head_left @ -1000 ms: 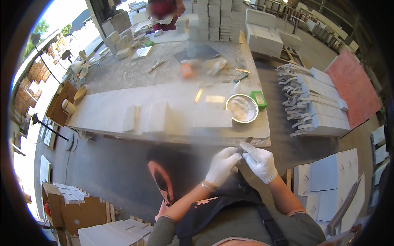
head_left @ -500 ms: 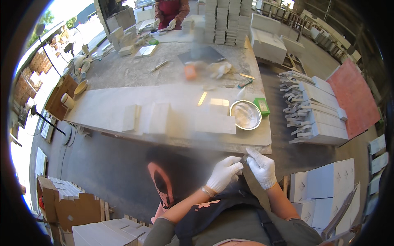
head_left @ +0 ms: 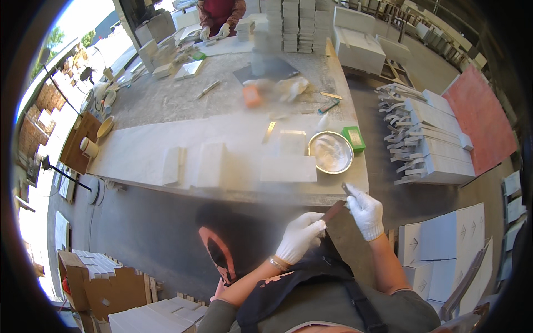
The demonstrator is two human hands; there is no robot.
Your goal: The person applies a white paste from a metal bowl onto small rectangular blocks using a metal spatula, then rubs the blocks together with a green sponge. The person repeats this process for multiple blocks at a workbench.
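White knitted gloves cover both hands, just in front of the workbench. My left hand is closed on a flat dark-brown strip that slants up toward the other hand. My right hand is closed, with the tip of a small dark tool showing past its fingers; its kind is unclear. Beyond them on the bench stands a metal bowl of white paste, beside a green box. A pale flat slab lies to the bowl's left.
Pale blocks stand on the bench behind a hazy blur. An orange block, a crumpled glove and a marker lie farther back. Another person works across the bench. Stacked white cartons stand at the right.
My hands have drawn apart, the right one moving right and slightly up. The brown strip in my left hand and the dark tool tip at my right now show clearly.
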